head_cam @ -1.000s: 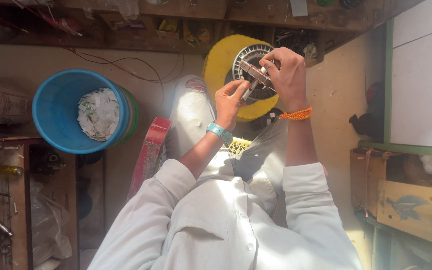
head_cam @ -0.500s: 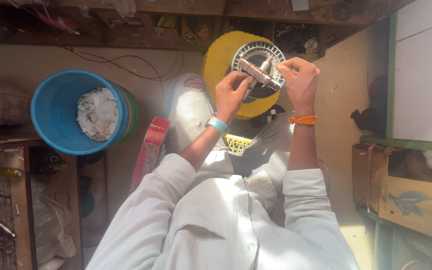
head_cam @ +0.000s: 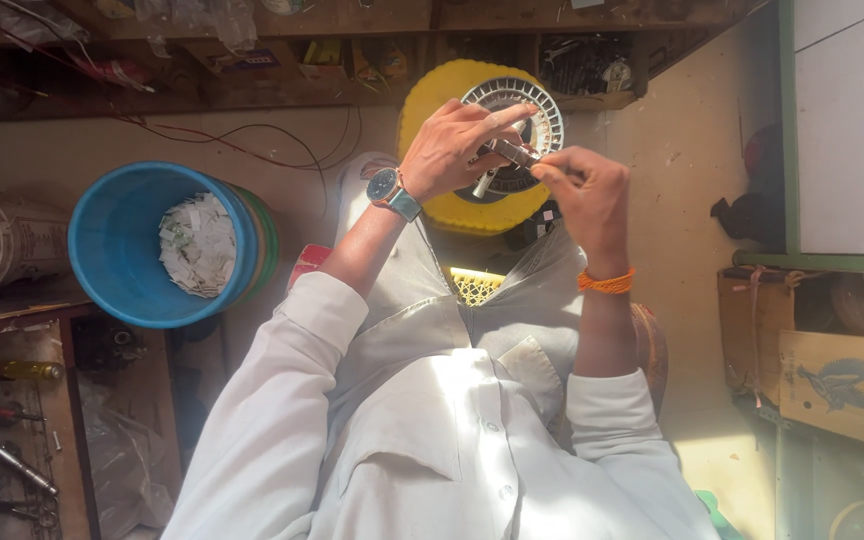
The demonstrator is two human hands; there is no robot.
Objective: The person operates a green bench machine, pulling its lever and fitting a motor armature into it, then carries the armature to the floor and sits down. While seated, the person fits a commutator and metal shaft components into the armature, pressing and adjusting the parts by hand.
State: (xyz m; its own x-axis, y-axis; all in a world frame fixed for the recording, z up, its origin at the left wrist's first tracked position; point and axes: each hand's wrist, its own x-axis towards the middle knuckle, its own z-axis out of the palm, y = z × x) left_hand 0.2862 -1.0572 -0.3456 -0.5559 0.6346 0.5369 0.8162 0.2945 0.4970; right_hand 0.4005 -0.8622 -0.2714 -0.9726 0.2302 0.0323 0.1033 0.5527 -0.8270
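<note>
Both hands, left hand [head_cam: 457, 150] and right hand [head_cam: 584, 192], pinch a small metal cylinder [head_cam: 512, 155] above a yellow fan housing [head_cam: 442, 110]; a blue bucket [head_cam: 112, 255] of paper scraps [head_cam: 197, 245] stands left.

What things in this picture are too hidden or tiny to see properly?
- Small metal part, head view: left hand and right hand cover most of it; its kind is unclear.
- Yellow housing: hands hide its middle.
- Shelf clutter: too small and shadowed.
- Blue bucket: the white scraps cover its bottom.
- Tools at bottom left: dim, cut off by the frame edge.
</note>
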